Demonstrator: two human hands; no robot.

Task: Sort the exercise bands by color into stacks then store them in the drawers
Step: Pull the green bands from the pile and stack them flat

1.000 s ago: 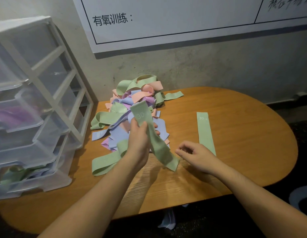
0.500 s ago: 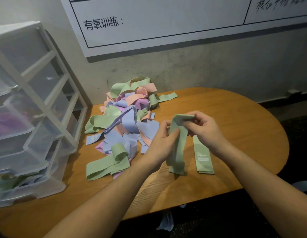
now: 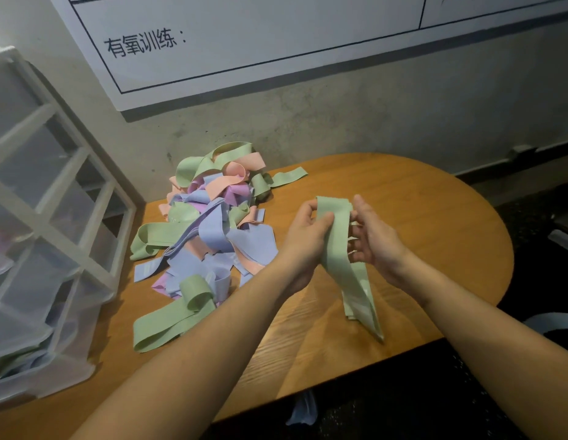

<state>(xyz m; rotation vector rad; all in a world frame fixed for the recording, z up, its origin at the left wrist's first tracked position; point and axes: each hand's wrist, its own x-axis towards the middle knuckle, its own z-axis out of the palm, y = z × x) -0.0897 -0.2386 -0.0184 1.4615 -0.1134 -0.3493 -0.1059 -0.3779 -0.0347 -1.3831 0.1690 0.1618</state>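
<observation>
A green band (image 3: pixel 338 246) hangs between both hands above the wooden table (image 3: pixel 419 217). My left hand (image 3: pixel 305 239) grips its left edge with the thumb across the front. My right hand (image 3: pixel 373 239) holds the right edge near the top, fingers behind the band. The band's lower end reaches down over another green band (image 3: pixel 362 308) lying flat on the table. A mixed pile of green, pink, blue and purple bands (image 3: pixel 209 230) lies to the left, against the wall. The clear plastic drawer unit (image 3: pixel 44 236) stands at the far left.
A long green band (image 3: pixel 168 322) trails from the pile toward the table's front edge. A whiteboard (image 3: pixel 276 36) with writing hangs on the wall behind. A pale scrap (image 3: pixel 303 411) lies on the dark floor below the table's edge.
Both hands have lifted the green band slightly and moved it right, over the flat green band. The right hand came in from the table to take the band's top.
</observation>
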